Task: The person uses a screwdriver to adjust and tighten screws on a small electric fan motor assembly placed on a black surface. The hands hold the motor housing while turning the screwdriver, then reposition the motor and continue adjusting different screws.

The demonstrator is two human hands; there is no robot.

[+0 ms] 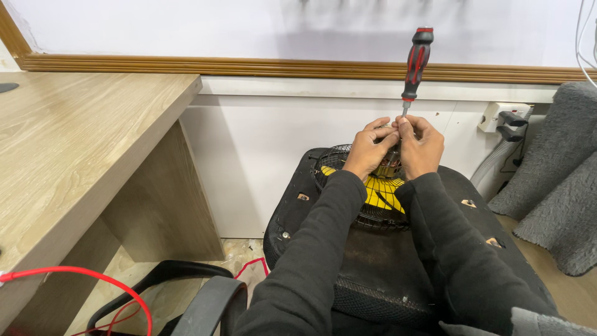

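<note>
Atop a worn black seat cushion (pixel 463 208), a small fan (pixel 378 193) with yellow blades and a black wire guard is lying face down so its motor hub is pointing up. Both hands are closing around that hub, the left hand (pixel 368 149) steadying it while the right hand (pixel 423 146) is pinching the shaft of an upright red-and-black screwdriver (pixel 415 65). A wooden tabletop (pixel 81 143) is standing well apart at the left.
</note>
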